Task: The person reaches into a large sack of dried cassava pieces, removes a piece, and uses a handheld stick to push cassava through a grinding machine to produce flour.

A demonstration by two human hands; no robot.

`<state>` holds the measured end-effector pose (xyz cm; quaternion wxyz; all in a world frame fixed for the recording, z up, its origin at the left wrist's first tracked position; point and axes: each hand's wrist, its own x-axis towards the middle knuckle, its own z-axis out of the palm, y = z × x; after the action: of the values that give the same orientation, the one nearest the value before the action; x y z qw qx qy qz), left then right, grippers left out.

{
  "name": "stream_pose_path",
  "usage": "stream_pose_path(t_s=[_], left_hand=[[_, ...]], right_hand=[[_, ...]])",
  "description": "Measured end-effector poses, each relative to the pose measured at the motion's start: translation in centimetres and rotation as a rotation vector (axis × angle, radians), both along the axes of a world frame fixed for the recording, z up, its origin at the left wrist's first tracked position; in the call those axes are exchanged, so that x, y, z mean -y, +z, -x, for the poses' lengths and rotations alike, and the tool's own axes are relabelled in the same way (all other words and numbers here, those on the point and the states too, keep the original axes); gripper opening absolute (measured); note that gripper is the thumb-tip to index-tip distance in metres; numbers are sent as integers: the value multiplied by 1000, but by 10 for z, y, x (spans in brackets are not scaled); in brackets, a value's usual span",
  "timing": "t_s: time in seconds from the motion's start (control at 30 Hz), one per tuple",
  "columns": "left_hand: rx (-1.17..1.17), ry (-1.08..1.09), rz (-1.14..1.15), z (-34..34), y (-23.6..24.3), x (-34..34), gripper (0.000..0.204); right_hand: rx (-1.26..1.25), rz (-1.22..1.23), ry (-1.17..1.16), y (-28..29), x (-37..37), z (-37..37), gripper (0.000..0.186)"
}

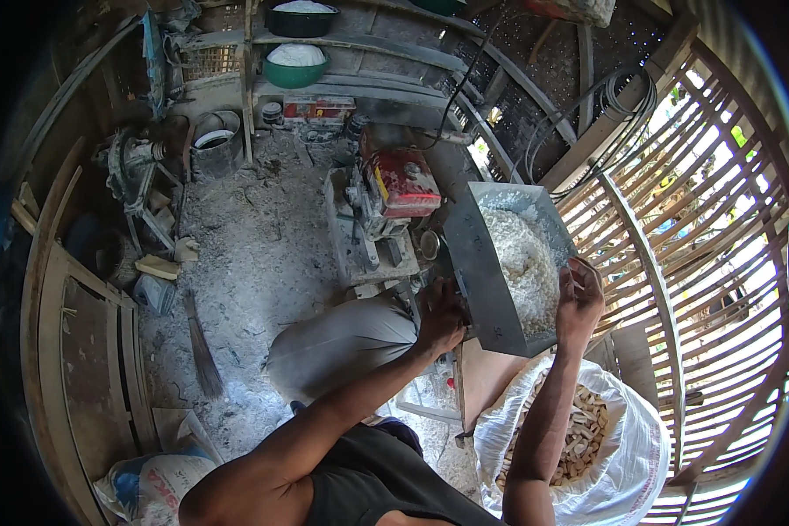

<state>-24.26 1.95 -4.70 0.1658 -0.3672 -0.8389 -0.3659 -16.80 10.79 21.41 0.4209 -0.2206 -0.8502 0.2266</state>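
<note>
A grey metal hopper (486, 267) holds white, flaky powdery material (522, 259). My left hand (443, 311) is closed at the hopper's lower left side; what it grips is hidden. My right hand (579, 289) is at the hopper's right rim, fingers curled, their hold unclear. A red and silver engine (399, 180) stands on a dusty base behind the hopper. A grey cloth sack (333, 346) lies below my left hand. An open white sack (627, 447) of small pale chunks (579, 421) sits beside my right forearm.
A broom (202, 351) and dusty floor (228, 237) lie left of the sack. A metal machine (136, 175) and bucket (215, 153) stand farther back. Bowls (294, 74) of white powder sit on shelves. A slatted wall (693, 289) rises at right, with hose coils (631, 92) above.
</note>
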Motion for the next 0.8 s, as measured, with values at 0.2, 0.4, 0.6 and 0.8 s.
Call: stream_pose_path(t_s=[0.2, 0.4, 0.6, 0.8], left_hand=[[88, 150, -54, 3, 16, 0, 54], [80, -17, 22, 4, 22, 4, 57], [103, 58, -10, 7, 24, 0, 54], [35, -35, -36, 2, -22, -6, 59]], right_hand=[[-13, 4, 7, -1, -1, 1, 21], [-6, -23, 9, -1, 1, 0, 21], [-8, -6, 5, -2, -1, 0, 22], [20, 34, -4, 4, 5, -1, 23]])
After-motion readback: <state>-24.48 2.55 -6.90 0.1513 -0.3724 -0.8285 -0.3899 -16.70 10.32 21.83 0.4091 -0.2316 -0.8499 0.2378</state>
